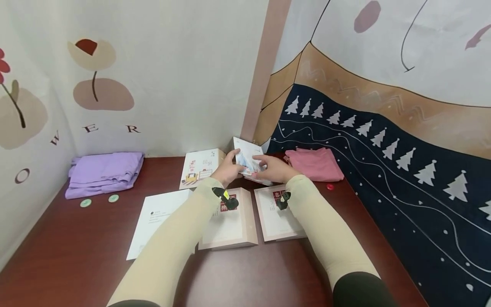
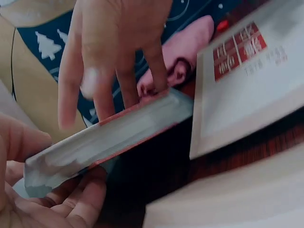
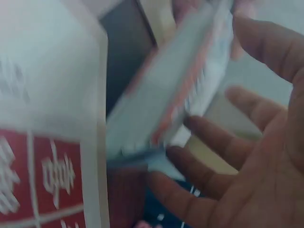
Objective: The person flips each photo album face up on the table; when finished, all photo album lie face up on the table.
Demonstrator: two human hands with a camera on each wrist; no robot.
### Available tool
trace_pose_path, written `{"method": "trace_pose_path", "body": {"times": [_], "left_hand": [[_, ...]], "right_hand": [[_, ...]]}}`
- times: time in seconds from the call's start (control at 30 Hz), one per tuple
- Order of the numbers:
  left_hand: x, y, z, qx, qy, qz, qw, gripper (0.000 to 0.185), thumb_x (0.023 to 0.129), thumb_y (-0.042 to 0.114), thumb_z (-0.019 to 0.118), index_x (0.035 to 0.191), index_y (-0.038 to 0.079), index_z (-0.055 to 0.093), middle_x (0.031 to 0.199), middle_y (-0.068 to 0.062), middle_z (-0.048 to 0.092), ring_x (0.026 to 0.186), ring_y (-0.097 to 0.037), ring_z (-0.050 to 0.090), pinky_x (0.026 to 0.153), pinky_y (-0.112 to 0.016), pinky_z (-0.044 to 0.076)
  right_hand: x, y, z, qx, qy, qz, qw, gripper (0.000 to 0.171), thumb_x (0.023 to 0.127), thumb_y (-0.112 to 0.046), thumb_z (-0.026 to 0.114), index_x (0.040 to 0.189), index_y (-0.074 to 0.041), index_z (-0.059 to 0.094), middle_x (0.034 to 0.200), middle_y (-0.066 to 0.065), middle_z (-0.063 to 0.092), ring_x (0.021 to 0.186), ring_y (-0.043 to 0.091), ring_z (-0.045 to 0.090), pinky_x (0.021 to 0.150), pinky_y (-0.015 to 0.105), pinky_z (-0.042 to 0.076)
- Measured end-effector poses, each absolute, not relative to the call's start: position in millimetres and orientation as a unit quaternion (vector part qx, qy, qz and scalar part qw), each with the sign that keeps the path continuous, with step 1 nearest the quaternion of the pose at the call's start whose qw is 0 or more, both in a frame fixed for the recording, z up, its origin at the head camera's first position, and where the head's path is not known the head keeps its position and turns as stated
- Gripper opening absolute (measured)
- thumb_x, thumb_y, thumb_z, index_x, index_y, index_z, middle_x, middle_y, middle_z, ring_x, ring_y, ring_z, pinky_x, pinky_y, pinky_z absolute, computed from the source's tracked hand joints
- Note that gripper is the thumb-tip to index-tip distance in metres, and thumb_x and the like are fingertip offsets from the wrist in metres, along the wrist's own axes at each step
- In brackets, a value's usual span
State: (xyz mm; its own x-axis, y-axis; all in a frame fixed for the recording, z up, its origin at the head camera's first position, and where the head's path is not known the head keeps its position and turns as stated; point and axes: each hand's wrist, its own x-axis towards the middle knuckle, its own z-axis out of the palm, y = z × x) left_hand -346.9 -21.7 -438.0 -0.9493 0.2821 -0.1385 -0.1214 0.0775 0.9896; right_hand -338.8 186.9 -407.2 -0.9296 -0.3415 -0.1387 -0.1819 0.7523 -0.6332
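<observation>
A thin book with a pale blue and white cover (image 1: 247, 158) is held tilted above the back of the table. My left hand (image 1: 231, 167) grips its left end, thumb on top and fingers (image 2: 71, 209) underneath. My right hand (image 1: 266, 165) lies against its right side with fairly straight fingers (image 2: 114, 71) touching the upper face. In the left wrist view the book's page edge (image 2: 109, 137) shows, with a red line along it. The right wrist view shows my right palm (image 3: 256, 161) spread beside the blurred book (image 3: 175, 95).
Two white boxes with red labels (image 1: 230, 219) (image 1: 278, 211) lie under my forearms. Another illustrated book (image 1: 199, 168) and a white sheet (image 1: 157, 219) lie to the left. Folded purple cloth (image 1: 103, 172), pink cloth (image 1: 316, 164), two green buttons (image 1: 85, 203) and a red button (image 1: 330, 186) rest on the table.
</observation>
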Motion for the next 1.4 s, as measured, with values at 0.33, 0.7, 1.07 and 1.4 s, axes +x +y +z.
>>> {"method": "trace_pose_path", "body": {"times": [0.33, 0.7, 1.07, 1.4], "left_hand": [[-333, -15, -421, 0.095, 0.671, 0.723, 0.132, 0.073, 0.11, 0.013, 0.048, 0.171, 0.018, 0.009, 0.143, -0.028, 0.054, 0.121, -0.036, 0.064, 0.114, -0.053, 0.048], [-340, -11, -449, 0.121, 0.798, 0.569, 0.157, 0.069, 0.108, 0.014, 0.047, 0.169, 0.005, 0.016, 0.153, -0.027, 0.051, 0.144, -0.037, 0.05, 0.121, -0.049, 0.04], [-340, -24, -447, 0.077, 0.852, 0.494, 0.152, 0.075, 0.103, 0.015, 0.06, 0.167, 0.006, 0.022, 0.162, -0.022, 0.04, 0.146, -0.035, 0.043, 0.127, -0.049, 0.029], [-341, -29, -451, 0.072, 0.858, 0.484, 0.158, 0.079, 0.101, 0.015, 0.061, 0.168, 0.006, 0.019, 0.165, -0.024, 0.037, 0.149, -0.035, 0.042, 0.126, -0.047, 0.032]], "right_hand": [[-324, 163, -413, -0.14, 0.955, -0.259, -0.028, 0.104, 0.089, -0.028, 0.083, 0.17, -0.028, 0.018, 0.141, 0.026, 0.057, 0.114, 0.035, 0.064, 0.102, 0.053, 0.055], [-317, 163, -412, -0.018, 0.884, -0.444, -0.146, 0.094, 0.086, -0.006, 0.07, 0.167, -0.023, 0.025, 0.133, 0.032, 0.064, 0.109, 0.039, 0.067, 0.088, 0.052, 0.059], [-322, 188, -421, 0.05, 0.895, -0.424, -0.129, 0.084, 0.084, 0.002, 0.057, 0.163, -0.01, 0.031, 0.13, 0.026, 0.058, 0.113, 0.037, 0.057, 0.092, 0.05, 0.051], [-341, 200, -437, 0.091, 0.872, -0.481, 0.001, 0.085, 0.093, -0.016, 0.071, 0.165, -0.004, 0.027, 0.167, 0.024, 0.033, 0.152, 0.035, 0.036, 0.125, 0.048, 0.033]]}}
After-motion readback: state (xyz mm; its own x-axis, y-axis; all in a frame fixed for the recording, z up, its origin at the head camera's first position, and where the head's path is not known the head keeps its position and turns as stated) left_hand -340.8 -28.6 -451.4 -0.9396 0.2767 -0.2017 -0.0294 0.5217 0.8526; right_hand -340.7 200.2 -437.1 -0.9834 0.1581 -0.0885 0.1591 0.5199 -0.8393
